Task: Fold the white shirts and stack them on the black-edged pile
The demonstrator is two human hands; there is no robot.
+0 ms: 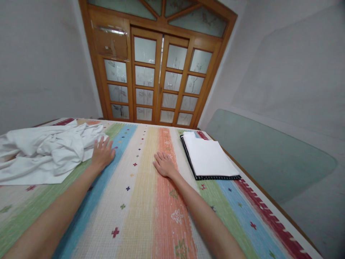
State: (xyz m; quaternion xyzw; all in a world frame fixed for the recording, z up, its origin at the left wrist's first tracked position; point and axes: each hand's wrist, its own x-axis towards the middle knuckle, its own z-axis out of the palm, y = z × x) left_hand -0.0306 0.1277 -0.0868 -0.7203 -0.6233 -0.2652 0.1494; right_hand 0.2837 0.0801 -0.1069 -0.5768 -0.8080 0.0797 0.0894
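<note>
My left hand [102, 154] lies flat and open on the striped cover [140, 201], its fingers touching the edge of a crumpled heap of white cloth [45, 151] at the left. My right hand [164, 164] rests palm down on the orange stripe, holding nothing. To its right, a little apart, lies a neatly folded white cloth [208, 157] stacked on a folded dark cloth [198, 176] with white dots along its edge.
The cover has green, blue, cream, orange and red stripes with small cross marks. A wooden door with frosted glass panes [159, 79] stands behind the far edge. A grey wall [283, 90] runs along the right side.
</note>
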